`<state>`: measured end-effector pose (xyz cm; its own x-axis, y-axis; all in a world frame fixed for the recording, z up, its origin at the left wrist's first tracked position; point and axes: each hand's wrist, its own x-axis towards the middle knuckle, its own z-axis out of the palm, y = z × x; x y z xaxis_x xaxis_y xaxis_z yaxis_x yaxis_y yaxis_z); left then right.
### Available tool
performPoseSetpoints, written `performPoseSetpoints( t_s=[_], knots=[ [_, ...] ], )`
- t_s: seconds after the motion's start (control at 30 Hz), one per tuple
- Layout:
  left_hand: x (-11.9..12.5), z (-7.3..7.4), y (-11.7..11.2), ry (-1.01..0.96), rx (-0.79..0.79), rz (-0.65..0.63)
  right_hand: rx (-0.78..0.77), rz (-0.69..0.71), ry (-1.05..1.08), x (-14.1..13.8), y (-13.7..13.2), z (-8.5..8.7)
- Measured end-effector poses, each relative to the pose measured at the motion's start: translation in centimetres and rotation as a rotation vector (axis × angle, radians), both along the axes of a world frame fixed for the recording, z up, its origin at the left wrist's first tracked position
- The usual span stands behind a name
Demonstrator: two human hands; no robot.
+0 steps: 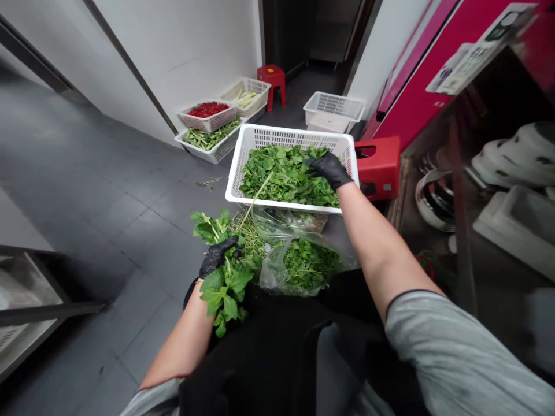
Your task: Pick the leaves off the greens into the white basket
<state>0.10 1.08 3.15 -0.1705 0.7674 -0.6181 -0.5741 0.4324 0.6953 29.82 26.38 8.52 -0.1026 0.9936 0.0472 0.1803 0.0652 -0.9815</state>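
My left hand (219, 254), in a black glove, is closed around a bunch of leafy green herb stems (228, 292) that looks like mint. Leaves stick out above and below the fist. My right hand (330, 169), also black-gloved, is at the right end of a white plastic basket (292, 206), its fingers closed on green leaves (315, 153); the fingertips are partly hidden. Loose picked leaves (277, 167) fill much of this basket. Below it, a clear plastic bag (275, 268) holds more greens (307, 263). Thin bare stems (251, 242) lie in a heap beside the bag.
By the wall are baskets of red chillies (208, 110), green pods or stems (208, 138) and pale vegetable pieces (245, 98). A red stool (272, 81) stands behind them. Another red stool (384, 167) lies right of the leaf basket. A further white basket (333, 104) sits beyond.
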Motion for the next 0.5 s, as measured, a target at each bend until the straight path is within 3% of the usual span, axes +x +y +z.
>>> performPoseSetpoints(
  t_s=[0.1,0.23,0.3,0.4,0.5],
  knots=[
    [1.6,0.5,0.8,-0.138,-0.015,-0.031,0.001,0.051,-0.065,-0.9,0.5,-0.7],
    [2.9,-0.8,1.8,-0.073,0.057,-0.088,0.031,0.357,-0.020,-6.6,-7.4,-4.2],
    [2.6,-1.6,2.0,0.080,0.106,-0.073,0.006,0.633,0.208,-9.7,-11.5,-6.0],
    [1.3,-2.0,1.4,0.301,0.154,-0.077,-0.001,0.635,0.280,-12.0,-14.2,-7.5],
    [-0.1,-2.0,0.4,0.368,0.178,-0.054,0.089,0.619,0.028,-12.2,-14.1,-7.4]
  ],
)
